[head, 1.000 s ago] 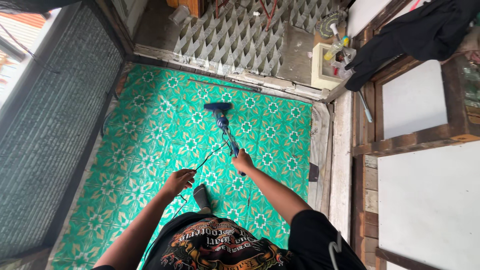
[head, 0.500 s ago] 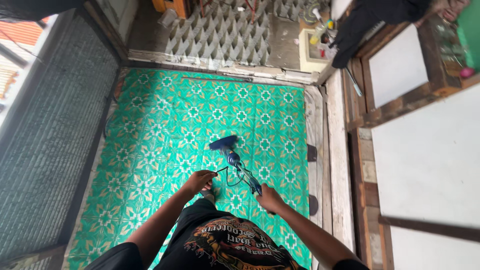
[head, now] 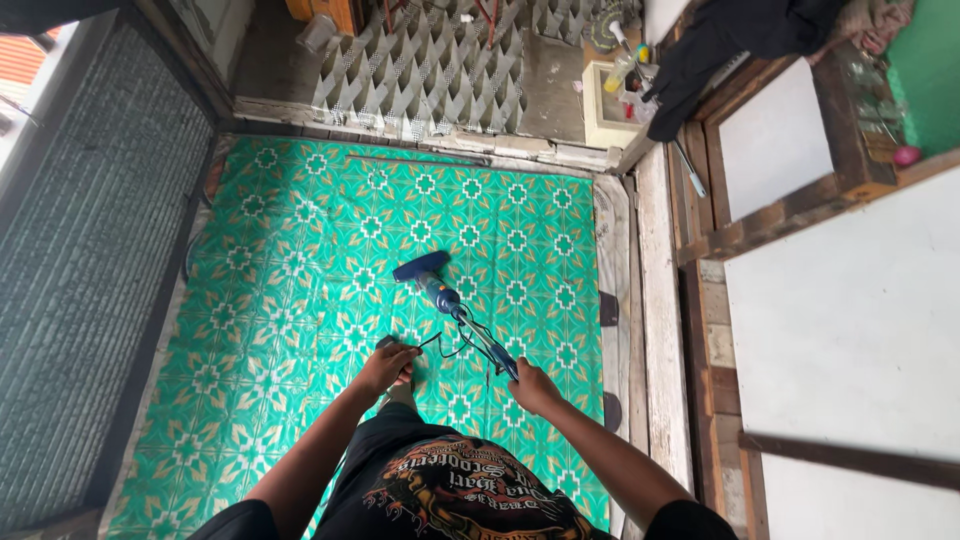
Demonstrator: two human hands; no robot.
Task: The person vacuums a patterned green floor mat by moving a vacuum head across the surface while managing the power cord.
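The blue stick vacuum cleaner is sliding nearer over the green patterned floor mat; right hand fingers are wrapping its handle, left hand fingers pinching its thin black cord.

Blue stick vacuum — slanted, head on green floor — thin black cord, seemingly looped.

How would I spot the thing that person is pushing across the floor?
Find the green patterned floor mat that fills the middle. Near its centre, ahead of the person's feet, lies a dark blue vacuum head on a slim blue wand gripped by the right hand. It is the only blue thing on the mat.
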